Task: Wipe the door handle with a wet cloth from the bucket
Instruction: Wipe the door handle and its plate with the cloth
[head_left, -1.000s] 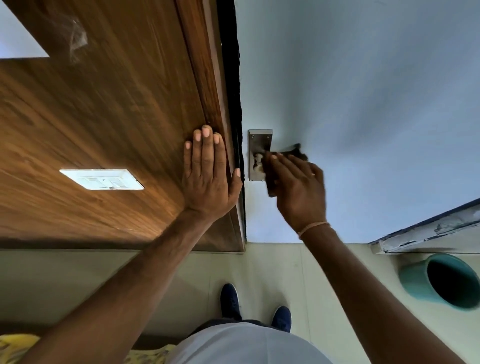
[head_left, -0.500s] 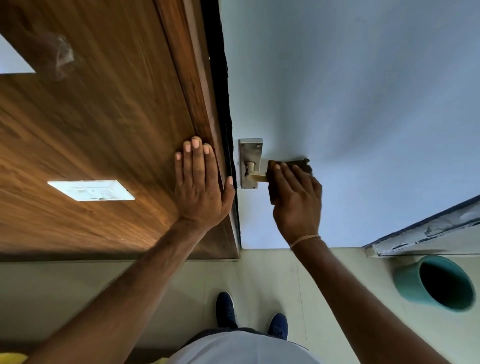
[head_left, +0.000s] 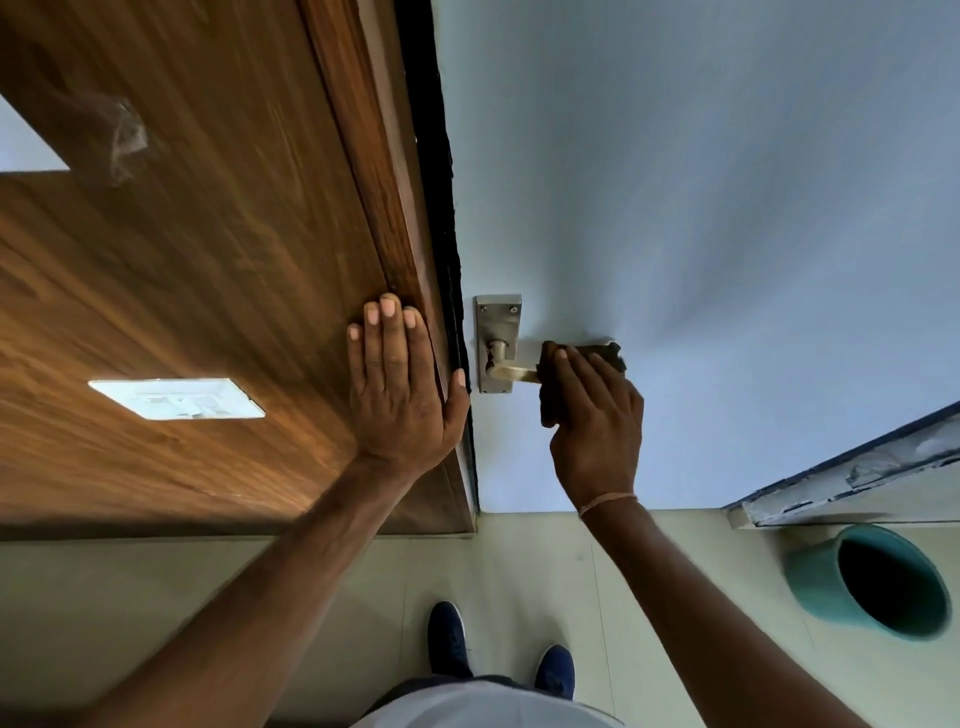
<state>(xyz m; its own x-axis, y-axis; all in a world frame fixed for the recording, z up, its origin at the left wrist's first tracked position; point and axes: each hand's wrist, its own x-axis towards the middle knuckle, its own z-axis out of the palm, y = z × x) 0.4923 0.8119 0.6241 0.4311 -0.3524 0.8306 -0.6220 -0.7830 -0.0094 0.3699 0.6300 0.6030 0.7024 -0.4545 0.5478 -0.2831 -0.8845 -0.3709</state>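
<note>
A metal door handle (head_left: 511, 370) on its silver backplate (head_left: 497, 322) sits at the left edge of a pale blue door (head_left: 701, 234). My right hand (head_left: 595, 415) is closed around a dark cloth (head_left: 610, 353), wrapped over the outer end of the lever. The lever's inner part and pivot show bare. My left hand (head_left: 400, 384) lies flat with fingers spread against the brown wooden frame (head_left: 384, 208), just left of the handle. A teal bucket (head_left: 878, 582) stands on the floor at lower right, its inside dark.
A white switch plate (head_left: 176, 399) is set into the wood panel on the left. A chipped white ledge (head_left: 852, 478) juts out above the bucket. My two blue shoes (head_left: 452, 639) stand on the pale tiled floor below the handle.
My right hand with the cloth has slid outward along the lever, away from the backplate, uncovering the lever's inner part. My left hand stays flat on the frame.
</note>
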